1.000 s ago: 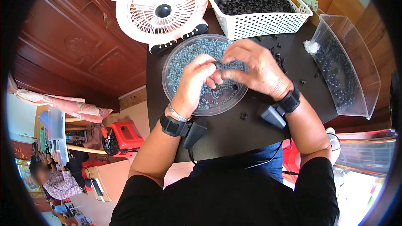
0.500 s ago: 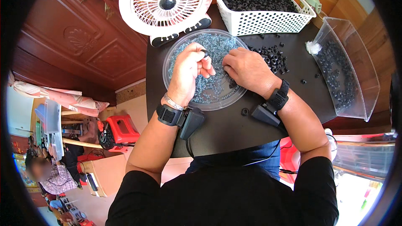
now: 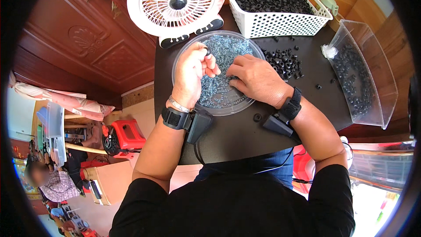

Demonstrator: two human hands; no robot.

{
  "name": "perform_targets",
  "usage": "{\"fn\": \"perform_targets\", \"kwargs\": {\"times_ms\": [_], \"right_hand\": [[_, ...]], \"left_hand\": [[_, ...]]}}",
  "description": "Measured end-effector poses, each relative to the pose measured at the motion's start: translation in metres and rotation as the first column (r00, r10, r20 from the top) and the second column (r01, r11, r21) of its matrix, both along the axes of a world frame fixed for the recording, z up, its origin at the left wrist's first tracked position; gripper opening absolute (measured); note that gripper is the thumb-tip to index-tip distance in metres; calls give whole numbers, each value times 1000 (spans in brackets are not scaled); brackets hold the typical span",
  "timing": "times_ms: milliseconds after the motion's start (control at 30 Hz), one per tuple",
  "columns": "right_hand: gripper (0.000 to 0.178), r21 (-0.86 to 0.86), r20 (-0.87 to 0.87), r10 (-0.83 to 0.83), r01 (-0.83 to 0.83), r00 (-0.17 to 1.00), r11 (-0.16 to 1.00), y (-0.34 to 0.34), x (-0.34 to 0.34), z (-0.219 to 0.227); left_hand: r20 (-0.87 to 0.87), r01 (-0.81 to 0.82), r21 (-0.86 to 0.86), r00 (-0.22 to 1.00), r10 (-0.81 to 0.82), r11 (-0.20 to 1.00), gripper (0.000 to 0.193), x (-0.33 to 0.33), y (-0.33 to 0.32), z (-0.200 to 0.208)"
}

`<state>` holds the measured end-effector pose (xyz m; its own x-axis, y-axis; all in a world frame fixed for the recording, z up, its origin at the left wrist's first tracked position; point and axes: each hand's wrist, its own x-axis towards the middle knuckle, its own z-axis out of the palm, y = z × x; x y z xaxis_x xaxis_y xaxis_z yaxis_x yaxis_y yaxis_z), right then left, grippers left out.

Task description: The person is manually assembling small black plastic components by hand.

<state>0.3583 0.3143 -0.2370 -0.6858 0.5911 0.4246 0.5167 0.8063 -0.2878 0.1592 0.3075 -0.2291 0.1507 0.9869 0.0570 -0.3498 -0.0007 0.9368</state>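
Observation:
A wide round clear tray (image 3: 225,113) on the dark table holds a spread of tiny blue-grey pieces (image 3: 223,46), too small to name. Over its left side my left hand (image 3: 187,74) is closed, pinching a small black ring-shaped part (image 3: 207,52) between thumb and forefinger; the other fingers curl loosely toward the palm. My right hand (image 3: 261,79) is lowered over the tray's right half, its bent thumb and fingers drawn together at the blue-grey pieces. What lies between those fingertips cannot be made out. A heap of small black parts (image 3: 285,63) lies just right of the tray.
A white perforated basket (image 3: 285,24) full of black parts stands at the back. Left of it is a white fan (image 3: 177,2). A clear open bin (image 3: 364,74) with black parts sits at the right. One loose black ring (image 3: 257,117) lies near the front edge.
My right hand has shifted slightly left and down in the tray, its fingertips now farther into the pieces. My left hand has moved a little left, still pinching the black part.

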Motion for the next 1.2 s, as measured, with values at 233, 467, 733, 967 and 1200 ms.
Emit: {"fn": "perform_targets", "kwargs": {"times_ms": [233, 467, 733, 967, 1200], "right_hand": [[6, 126, 44, -85, 79, 995, 989, 4, -7, -8], [6, 91, -6, -67, 67, 998, 994, 7, 1, -7], [11, -29, -88, 66, -68, 994, 997, -1, 7, 10], [7, 42, 21, 132, -132, 991, 990, -3, -6, -1], [15, 26, 18, 38, -39, 999, 999, -6, -4, 0]], "left_hand": [[-45, 0, -26, 999, -1, 1000, 15, 3, -1, 0], [-49, 7, -35, 999, -8, 999, 15, 4, -1, -1], [-61, 0, -15, 998, -1, 1000, 15, 4, -2, 1], [-84, 0, -30, 996, -3, 1000, 15, 5, -1, 0], [-69, 14, -13, 998, -15, 1000, 15, 3, -2, 2]]}}
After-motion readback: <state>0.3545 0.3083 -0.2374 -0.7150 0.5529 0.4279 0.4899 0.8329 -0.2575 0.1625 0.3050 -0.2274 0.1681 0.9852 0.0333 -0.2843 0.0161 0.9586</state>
